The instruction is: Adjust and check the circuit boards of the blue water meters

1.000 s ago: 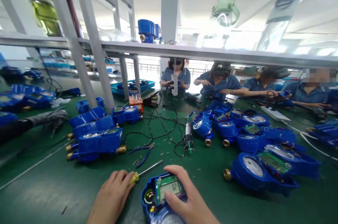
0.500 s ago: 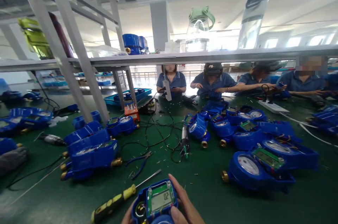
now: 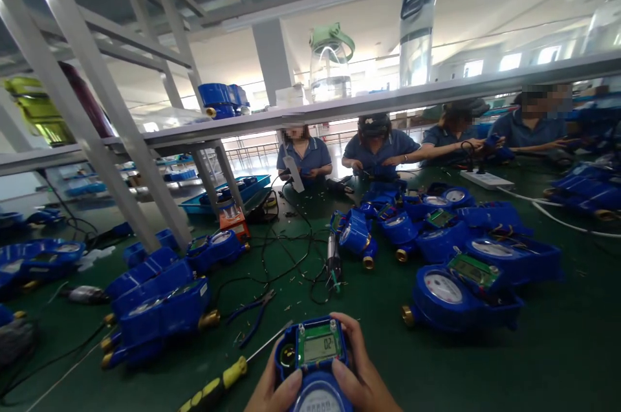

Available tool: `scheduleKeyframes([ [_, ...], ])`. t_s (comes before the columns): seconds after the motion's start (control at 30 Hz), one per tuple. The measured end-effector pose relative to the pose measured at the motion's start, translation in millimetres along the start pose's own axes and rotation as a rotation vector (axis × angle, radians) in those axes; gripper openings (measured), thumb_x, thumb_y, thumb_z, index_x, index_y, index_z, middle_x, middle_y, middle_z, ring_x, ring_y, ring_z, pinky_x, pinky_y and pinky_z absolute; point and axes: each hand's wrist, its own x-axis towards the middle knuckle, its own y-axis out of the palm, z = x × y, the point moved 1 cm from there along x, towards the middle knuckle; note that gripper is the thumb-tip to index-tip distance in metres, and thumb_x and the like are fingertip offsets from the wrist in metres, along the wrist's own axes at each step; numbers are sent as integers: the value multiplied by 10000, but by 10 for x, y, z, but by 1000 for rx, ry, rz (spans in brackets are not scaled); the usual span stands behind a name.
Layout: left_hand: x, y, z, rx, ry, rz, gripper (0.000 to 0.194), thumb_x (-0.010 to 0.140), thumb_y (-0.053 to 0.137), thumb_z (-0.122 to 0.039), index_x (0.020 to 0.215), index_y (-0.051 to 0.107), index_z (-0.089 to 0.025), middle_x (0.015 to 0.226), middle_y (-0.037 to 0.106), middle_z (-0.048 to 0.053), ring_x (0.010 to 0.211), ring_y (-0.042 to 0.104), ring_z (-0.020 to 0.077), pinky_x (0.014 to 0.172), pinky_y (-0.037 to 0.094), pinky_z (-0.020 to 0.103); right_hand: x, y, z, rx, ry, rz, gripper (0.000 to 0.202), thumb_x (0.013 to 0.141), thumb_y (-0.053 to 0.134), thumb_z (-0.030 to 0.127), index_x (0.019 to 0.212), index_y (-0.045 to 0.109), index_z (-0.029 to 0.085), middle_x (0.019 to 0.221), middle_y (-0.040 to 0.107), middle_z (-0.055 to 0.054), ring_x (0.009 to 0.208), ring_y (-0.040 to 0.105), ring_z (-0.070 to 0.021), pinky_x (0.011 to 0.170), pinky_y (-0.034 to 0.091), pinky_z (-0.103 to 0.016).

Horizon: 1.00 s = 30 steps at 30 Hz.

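Both my hands are wrapped round a blue water meter (image 3: pixel 316 367) low in the middle of the view. Its open housing shows a green circuit board with a small display reading about 0.2, and a round dial lies below. My left hand (image 3: pixel 274 383) grips the left side, thumb on the front. On the right side my right hand (image 3: pixel 361 373) closes the same way, its thumb beside the display. A yellow and black screwdriver (image 3: pixel 218 386) lies just left of my left hand. Behind it rest blue-handled pliers (image 3: pixel 252 318), jaws pointing away.
Several blue water meters (image 3: pixel 441 289) crowd the bench at right, and more (image 3: pixel 160 315) lie at left. An electric screwdriver (image 3: pixel 333 257) and tangled black cables lie mid-bench. A shelf (image 3: pixel 369 101) crosses above, on metal posts (image 3: pixel 121 121). Several co-workers sit opposite.
The water meter in my hands has come further up into view and right, showing more of its dial. My left hand shows more. The camera view has tilted and shifted.
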Motion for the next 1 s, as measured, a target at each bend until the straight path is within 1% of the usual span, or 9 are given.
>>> scheduleKeyframes([
  [0.07,122,19,-46,-21,-1,138,898,681,792,-543,1412,445,-155,1299,627,204,1265,541,401,1131,344,532,27,-33,17,14,-11,7,683,856,579,641,1355,297,269,1311,516,-128,1215,544,-312,1038,405,-472],
  [0.17,287,60,-133,-19,83,372,869,621,821,-563,1334,535,-155,1258,644,200,1219,567,411,1108,352,552,70,-65,32,74,0,63,734,830,596,664,1352,273,262,1294,536,-134,1214,549,-321,1020,418,-485],
  [0.23,394,85,-176,-4,111,445,825,613,825,-560,1291,574,-162,1226,659,186,1189,585,400,1088,373,549,119,-93,49,104,6,70,734,832,594,662,1348,259,262,1268,556,-129,1177,576,-311,1003,431,-483],
  [0.3,509,101,-196,13,103,419,771,637,812,-561,1268,596,-174,1194,676,169,1163,602,379,1073,395,531,191,-141,72,90,2,42,712,847,586,650,1345,260,260,1261,562,-123,1159,587,-299,999,434,-470],
  [0.4,680,115,-189,15,116,331,730,644,799,-591,1225,634,-180,1152,697,156,1136,616,365,1061,415,508,309,-238,96,29,-3,-2,688,853,585,645,1334,286,254,1274,553,-120,1194,564,-299,1019,420,-455],
  [0.5,788,119,-148,14,127,302,686,670,773,-613,1191,662,-180,1135,707,151,1132,618,357,1061,421,494,387,-322,84,2,11,-28,697,846,588,659,1330,300,249,1285,543,-121,1230,538,-303,1048,398,-456],
  [0.6,812,98,-105,4,101,296,656,722,731,-613,1214,650,-188,1149,706,148,1134,620,351,1061,422,501,407,-355,63,-2,5,-45,713,835,599,670,1331,311,247,1306,527,-121,1225,539,-292,1065,385,-443],
  [0.8,781,65,-105,-10,62,299,683,713,750,-596,1238,636,-173,1188,692,163,1163,609,364,1087,398,513,389,-330,92,41,35,-35,686,845,622,632,1335,326,255,1287,546,-108,1185,564,-270,1065,389,-438],
  [1.0,767,81,-102,-25,59,301,674,745,722,-593,1276,607,-193,1211,690,151,1172,613,347,1101,392,502,395,-341,44,41,22,-66,671,846,636,610,1346,353,263,1340,524,-110,1243,535,-285,1083,376,-442],
])
